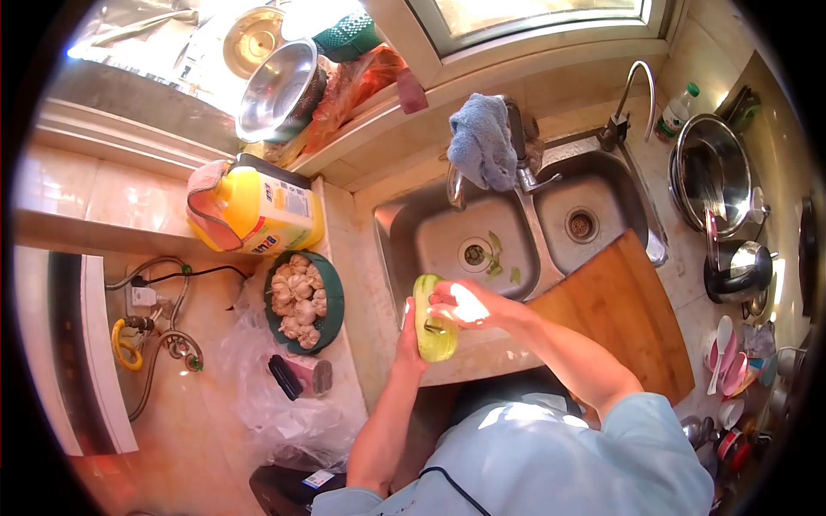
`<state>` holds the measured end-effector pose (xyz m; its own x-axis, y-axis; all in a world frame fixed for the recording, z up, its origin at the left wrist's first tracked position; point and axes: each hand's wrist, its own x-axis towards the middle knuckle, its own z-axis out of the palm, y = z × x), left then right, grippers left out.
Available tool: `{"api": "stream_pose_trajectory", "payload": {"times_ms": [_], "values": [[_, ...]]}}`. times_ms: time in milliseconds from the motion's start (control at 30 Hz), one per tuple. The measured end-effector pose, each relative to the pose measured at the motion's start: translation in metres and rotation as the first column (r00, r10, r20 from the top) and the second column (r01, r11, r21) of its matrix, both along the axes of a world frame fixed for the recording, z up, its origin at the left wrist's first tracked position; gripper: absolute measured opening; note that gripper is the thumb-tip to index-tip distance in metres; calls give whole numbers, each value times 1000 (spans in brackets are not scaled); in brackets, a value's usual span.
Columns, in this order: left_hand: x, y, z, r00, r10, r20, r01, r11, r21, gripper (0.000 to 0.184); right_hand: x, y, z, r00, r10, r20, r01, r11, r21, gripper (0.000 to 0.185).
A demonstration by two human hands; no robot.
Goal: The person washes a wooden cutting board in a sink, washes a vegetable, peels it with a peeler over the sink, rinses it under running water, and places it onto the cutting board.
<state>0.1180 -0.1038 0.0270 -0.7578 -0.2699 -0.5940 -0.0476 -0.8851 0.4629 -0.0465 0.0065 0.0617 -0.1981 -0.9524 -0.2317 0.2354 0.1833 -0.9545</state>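
Note:
A long, pale green gourd (437, 337) is held upright-looking in front of the sink's near edge. My left hand (411, 342) wraps around its left side. Against its upper right side are the bent fingers of my right hand (470, 304), closed and lit by bright sun. A small dark sliver shows on the gourd just below those fingers; whether it is a tool's blade or a strip of skin I cannot tell. Green peelings (493, 258) lie around the drain of the left sink basin (422, 232).
A wooden cutting board (615, 301) overlaps the right basin. A blue cloth (483, 142) hangs over the faucet (538, 181). Left of the sink are a green basket (331, 303) of garlic bulbs (297, 292) and a yellow jug (249, 211). Metal bowls (718, 163) stand at right.

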Motion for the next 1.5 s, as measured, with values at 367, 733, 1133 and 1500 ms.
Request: {"api": "stream_pose_trajectory", "payload": {"times_ms": [367,733,1133,1500], "values": [[39,-2,-8,1000,-9,-26,11,996,84,71,-53,-28,-152,671,-370,-642,530,845,66,19],[7,-18,6,989,14,-147,-16,1000,-12,58,4,13,-6,971,64,230,-20,982,-188,20],[5,-22,8,989,1,-149,7,999,53,61,22,-5,-23,983,-138,119,165,950,-265,23],[47,1,-15,987,-140,-78,144,988,60,86,-28,-32,-152,623,-65,-780,310,936,169,12]]}}
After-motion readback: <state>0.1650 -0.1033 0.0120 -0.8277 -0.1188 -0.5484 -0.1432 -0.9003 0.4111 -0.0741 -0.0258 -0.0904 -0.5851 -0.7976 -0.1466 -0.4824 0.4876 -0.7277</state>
